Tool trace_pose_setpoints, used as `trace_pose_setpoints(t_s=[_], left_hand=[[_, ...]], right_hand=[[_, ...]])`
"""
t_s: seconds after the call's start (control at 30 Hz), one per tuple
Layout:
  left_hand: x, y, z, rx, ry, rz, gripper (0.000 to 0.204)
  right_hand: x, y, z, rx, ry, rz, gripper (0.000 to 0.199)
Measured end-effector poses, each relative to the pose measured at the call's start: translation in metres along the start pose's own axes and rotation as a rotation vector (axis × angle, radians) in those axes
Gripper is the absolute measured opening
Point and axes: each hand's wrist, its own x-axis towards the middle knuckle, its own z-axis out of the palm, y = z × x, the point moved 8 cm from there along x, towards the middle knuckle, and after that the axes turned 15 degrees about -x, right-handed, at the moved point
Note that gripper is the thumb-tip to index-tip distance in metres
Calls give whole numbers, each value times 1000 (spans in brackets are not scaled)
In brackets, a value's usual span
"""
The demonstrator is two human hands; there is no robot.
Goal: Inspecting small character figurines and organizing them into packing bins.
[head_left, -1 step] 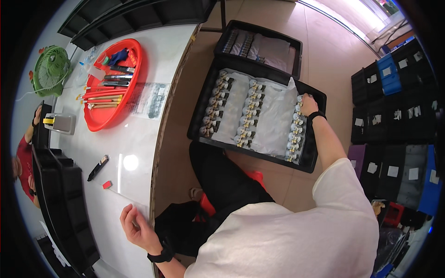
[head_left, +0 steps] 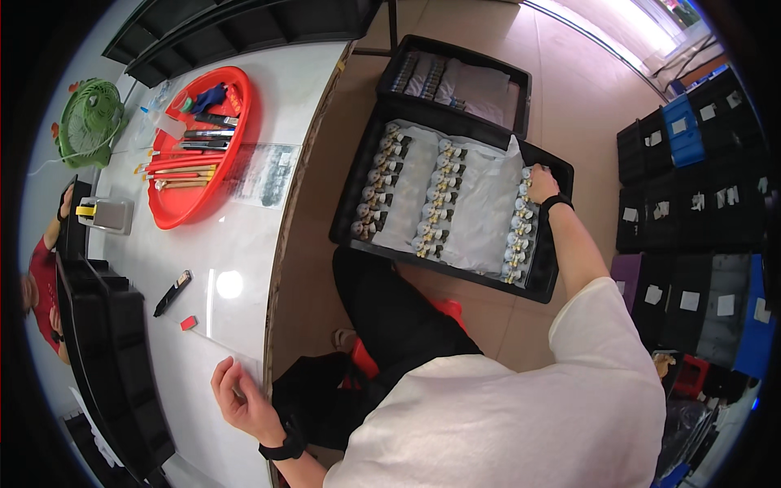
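My right hand (head_left: pixel 541 185) reaches into a black tray (head_left: pixel 561 236) and is closed on a small figurine at the far end of the right-hand row; its fingertips partly hide it. Small white, gold and dark figurines (head_left: pixel 518 244) stand in three rows here, with white plastic sheeting (head_left: pixel 482 215) between the rows. At the near edge of the white table (head_left: pixel 236 325), my left hand (head_left: pixel 246 403) rests palm up, fingers loosely curled and apart, with nothing visible in it. A black marker-like pen (head_left: pixel 172 294) and a small red block (head_left: pixel 189 323) lie beyond it.
A red basin (head_left: pixel 175 218) of brushes and pens sits on the table near a green fan (head_left: pixel 88 122). Behind my tray is another black tray (head_left: pixel 525 89) with figurines. Storage bins (head_left: pixel 691 203) stack at the right. Another person (head_left: pixel 45 276) shows at far left.
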Motion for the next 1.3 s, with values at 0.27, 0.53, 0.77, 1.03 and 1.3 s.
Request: trace_pose_setpoints(t_s=[0.27, 0.53, 0.77, 1.03, 1.3], left_hand=[[0, 1, 3, -62, -15, 5, 11], [-2, 3, -1, -67, 9, -16, 13], [-1, 0, -2, -166, 6, -17, 15], [1, 7, 2, -125, -13, 4, 12], [-2, 5, 0, -117, -11, 6, 12]], right_hand=[[-115, -136, -123, 411, 363, -775, 16], [-126, -179, -51, -32, -101, -789, 39], [-128, -26, -72, -135, -119, -359, 26], [-139, 15, -53, -395, -164, -151, 26], [-55, -7, -45, 82, 150, 15, 55]])
